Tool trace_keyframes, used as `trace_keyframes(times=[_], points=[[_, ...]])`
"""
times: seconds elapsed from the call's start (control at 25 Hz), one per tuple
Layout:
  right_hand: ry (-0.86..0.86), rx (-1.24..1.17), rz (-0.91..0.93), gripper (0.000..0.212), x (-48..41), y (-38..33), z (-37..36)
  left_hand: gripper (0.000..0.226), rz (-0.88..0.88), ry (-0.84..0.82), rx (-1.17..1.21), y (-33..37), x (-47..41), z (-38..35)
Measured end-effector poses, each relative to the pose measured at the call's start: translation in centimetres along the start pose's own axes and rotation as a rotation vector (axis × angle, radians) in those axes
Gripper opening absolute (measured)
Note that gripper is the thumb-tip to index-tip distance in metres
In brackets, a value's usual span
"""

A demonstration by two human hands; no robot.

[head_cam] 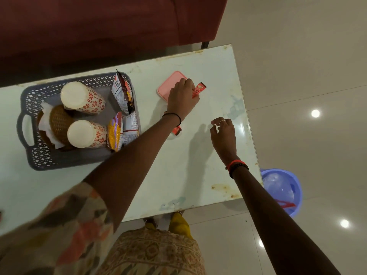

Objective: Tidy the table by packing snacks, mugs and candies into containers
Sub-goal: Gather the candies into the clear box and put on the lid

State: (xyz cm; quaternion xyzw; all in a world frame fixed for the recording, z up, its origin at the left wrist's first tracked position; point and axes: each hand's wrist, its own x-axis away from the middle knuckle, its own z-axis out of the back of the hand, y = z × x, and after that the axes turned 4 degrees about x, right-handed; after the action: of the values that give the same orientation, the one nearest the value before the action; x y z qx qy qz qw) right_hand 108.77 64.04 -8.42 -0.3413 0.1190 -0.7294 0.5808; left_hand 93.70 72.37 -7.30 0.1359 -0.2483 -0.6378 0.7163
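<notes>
On the pale green glass worktop (198,175) the left hand (181,98) reaches across to a pink square plastic lid (168,84), and its grip is closed on a small red candy wrapper (199,89) that sticks out past the fingers just beside the lid. Another red candy (176,130) lies under the left wrist, in what looks like a small clear container, though the forearm hides most of it. The right hand (223,135) hovers over bare worktop, well apart from the candies, its grip loosely curled and holding nothing. At the left stands a grey perforated plastic basket (39,155) with handles. It holds two white mugs with red flower patterns (85,98), both upside down, a round brown woven piece on white paper (58,124), and several snack packets (122,92) standing along its right wall. A blue plastic bucket (282,191) sits on the floor beside the worktop's right end.
</notes>
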Motion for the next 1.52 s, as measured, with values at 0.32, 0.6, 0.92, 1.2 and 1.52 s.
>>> trace_keyframes(times=[0.32,0.6,0.92,1.2,1.52], points=[[-0.065,0.02,0.05,0.02,1.1,-3.1,-0.3,0.035,0.218,0.006,-0.053,-1.0,6.7,1.9],[-0.114,0.042,0.138,0.024,3.3,-4.5,-0.9,0.047,0.302,0.032,-0.027,-0.4,9.2,2.8],[-0.23,0.069,0.199,0.022,9.6,-6.3,-4.4,0.007,0.127,0.319,0.404,-5.7,23.1,7.3],[-0.383,0.197,0.271,0.025,16.6,-10.6,-11.0,0.012,0.671,0.593,0.31,-22.8,38.5,9.7],[-0.433,0.22,0.334,0.024,21.6,-16.3,-19.4,0.049,1.07,0.509,0.096,-39.3,44.1,14.3]])
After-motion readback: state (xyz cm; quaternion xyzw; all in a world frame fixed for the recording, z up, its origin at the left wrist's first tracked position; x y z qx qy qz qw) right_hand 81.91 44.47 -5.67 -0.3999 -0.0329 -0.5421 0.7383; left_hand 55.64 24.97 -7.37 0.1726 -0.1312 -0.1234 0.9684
